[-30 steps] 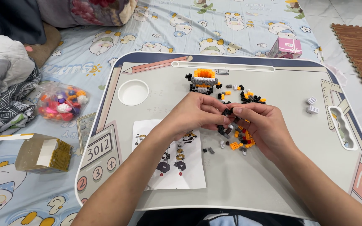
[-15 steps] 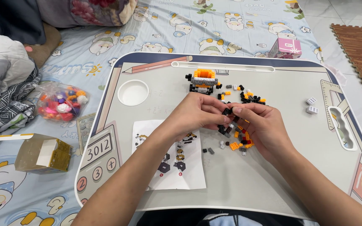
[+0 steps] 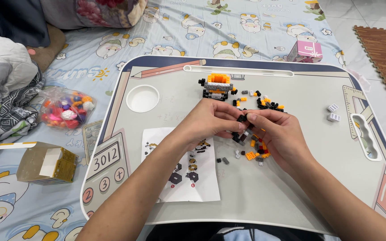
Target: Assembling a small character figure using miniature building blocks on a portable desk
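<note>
My left hand (image 3: 211,122) and my right hand (image 3: 277,136) meet over the middle of a lap desk (image 3: 291,192). Both pinch a small black brick piece (image 3: 242,118) between their fingertips. Beneath the hands lies a loose pile of tiny orange, black and grey bricks (image 3: 253,151). A partly built orange, grey and black brick model (image 3: 218,86) stands farther back on the desk. A printed instruction sheet (image 3: 188,172) lies under my left forearm.
Two small white bricks (image 3: 333,112) lie at the desk's right, beside an oval slot (image 3: 366,136). A round cup recess (image 3: 142,98) sits back left. On the bedsheet: a bag of colourful pieces (image 3: 65,109), an open cardboard box (image 3: 45,163), a pink box (image 3: 307,51).
The hands have stayed together over the pile, with only slight finger movement on the small piece. Nothing else moved.
</note>
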